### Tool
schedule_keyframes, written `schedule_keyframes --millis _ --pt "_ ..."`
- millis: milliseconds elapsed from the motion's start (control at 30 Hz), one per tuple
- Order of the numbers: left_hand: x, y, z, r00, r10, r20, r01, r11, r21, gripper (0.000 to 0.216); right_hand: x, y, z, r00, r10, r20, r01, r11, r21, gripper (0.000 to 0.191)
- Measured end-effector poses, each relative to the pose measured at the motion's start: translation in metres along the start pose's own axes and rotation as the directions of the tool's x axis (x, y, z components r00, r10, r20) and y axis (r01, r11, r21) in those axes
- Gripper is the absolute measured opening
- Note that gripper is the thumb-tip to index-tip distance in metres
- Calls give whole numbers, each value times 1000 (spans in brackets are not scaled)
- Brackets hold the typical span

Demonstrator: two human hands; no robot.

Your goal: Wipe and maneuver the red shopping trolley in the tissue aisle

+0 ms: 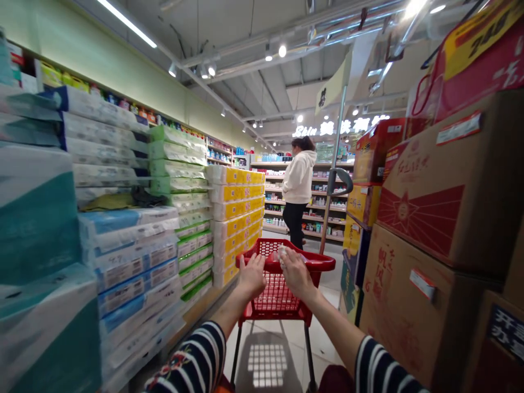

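Observation:
A red shopping cart (pixel 275 297) stands right in front of me, its mesh basket facing forward. My left hand (pixel 251 274) is at the left part of the cart's red handle (pixel 321 264), thumb up and fingers stretched out, with nothing seen in it. Over the middle of the handle, my right hand (pixel 295 273) has its fingers bent around a crumpled white tissue (pixel 281 252), which shows at the fingertips. My right palm hides the rest of it. Whether the left fingers press on the handle I cannot tell.
Stacked tissue packs (pixel 237 210) line the left side, with bulky blue-white packs (pixel 139 262) nearer. Cardboard boxes (pixel 409 305) are piled on the right. A person in a white hoodie (pixel 300 177) stands ahead before stocked shelves (pixel 323 215). A metal pole (pixel 332 202) rises beside the boxes.

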State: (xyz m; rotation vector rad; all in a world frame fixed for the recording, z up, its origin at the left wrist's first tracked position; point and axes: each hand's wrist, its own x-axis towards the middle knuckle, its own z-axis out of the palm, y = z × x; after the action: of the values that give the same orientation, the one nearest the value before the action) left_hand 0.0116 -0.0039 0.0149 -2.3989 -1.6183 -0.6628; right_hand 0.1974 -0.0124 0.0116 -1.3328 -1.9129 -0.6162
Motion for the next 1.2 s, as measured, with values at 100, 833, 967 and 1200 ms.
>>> schedule_keyframes --millis 100,833,967,1200 --pt "4 10 -1 996 -12 87 11 1000 7 65 4 -13 10 998 -62 -31 63 998 17 40" --pt "-18 -10 -5 998 -49 25 46 993 112 64 -27 88 9 920 284 -271 -276 959 70 40" --pt "-24 -4 0 999 -36 -12 37 991 126 66 -23 53 9 965 194 -174 -182 980 81 39" --pt "-24 -8 5 999 -22 -24 26 988 154 72 -8 -25 8 995 -90 -38 92 993 67 44"
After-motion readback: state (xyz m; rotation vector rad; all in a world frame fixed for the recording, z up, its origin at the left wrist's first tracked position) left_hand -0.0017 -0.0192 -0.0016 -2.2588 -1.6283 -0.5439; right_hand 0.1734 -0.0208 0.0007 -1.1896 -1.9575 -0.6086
